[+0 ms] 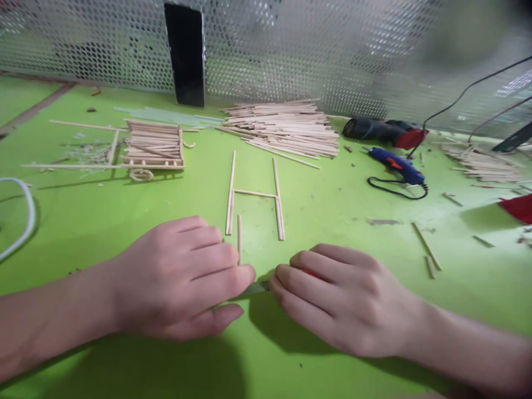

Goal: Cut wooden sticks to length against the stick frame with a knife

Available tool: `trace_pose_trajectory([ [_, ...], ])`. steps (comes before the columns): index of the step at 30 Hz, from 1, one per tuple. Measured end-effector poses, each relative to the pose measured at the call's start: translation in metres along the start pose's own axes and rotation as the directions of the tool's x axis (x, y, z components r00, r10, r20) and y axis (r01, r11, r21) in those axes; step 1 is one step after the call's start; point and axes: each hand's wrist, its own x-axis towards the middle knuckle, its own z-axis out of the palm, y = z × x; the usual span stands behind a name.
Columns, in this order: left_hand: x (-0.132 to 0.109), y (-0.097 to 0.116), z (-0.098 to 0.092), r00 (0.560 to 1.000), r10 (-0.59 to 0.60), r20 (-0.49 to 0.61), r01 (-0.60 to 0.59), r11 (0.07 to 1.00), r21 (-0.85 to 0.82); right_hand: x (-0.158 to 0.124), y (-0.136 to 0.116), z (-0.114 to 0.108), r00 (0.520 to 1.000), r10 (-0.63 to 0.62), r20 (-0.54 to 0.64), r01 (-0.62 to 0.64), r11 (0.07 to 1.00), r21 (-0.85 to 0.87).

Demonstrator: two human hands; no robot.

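Note:
My left hand (178,280) is closed, its fingertips against a thin wooden stick (239,238) that stands out beyond the index finger. My right hand (344,299) is closed too, with a bit of red showing between its fingers. A flat grey blade-like strip (256,287) spans the gap between both hands; most of it is hidden under the fingers. Just beyond lies an H-shaped stick frame (254,193), two doubled legs joined by one crossbar.
Behind are a small stick cart (153,145), a stick pile (286,130) and an upright phone (185,55) against perforated metal. At right lie a blue glue gun (397,165) with its cord, a black-and-red tool (380,132) and more sticks (482,162). A white cable (29,216) curves at left.

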Motion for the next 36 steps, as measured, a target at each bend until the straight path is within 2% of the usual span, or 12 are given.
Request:
trace_pose_trajectory([
  [3,0.003,0.006,-0.001,1.0,-0.006,0.011,0.006,1.0,-0.002,-0.001,-0.002,0.001,1.0,0.014,-0.018,-0.014,1.0,0.004],
  [9,0.003,0.015,0.004,0.998,-0.061,-0.033,0.061,0.998,-0.004,-0.001,-0.005,0.003,0.996,0.056,-0.068,-0.056,0.998,-0.003],
  [15,0.003,0.016,0.005,0.991,-0.094,-0.098,0.09,0.995,-0.045,0.0,-0.005,0.001,0.995,0.065,-0.074,-0.066,0.998,-0.004],
  [22,0.002,0.016,0.003,0.989,-0.13,-0.066,0.13,0.991,0.006,0.001,-0.008,0.001,0.995,0.062,-0.082,-0.062,0.998,-0.007],
  [30,0.002,0.014,0.0,0.987,-0.118,-0.112,0.115,0.993,-0.034,0.0,-0.005,0.0,0.992,0.078,-0.099,-0.08,0.997,-0.012],
  [36,0.005,0.004,-0.008,0.979,-0.143,-0.142,0.139,0.99,-0.04,-0.005,-0.001,0.001,0.99,0.137,0.012,-0.138,0.986,0.094],
])
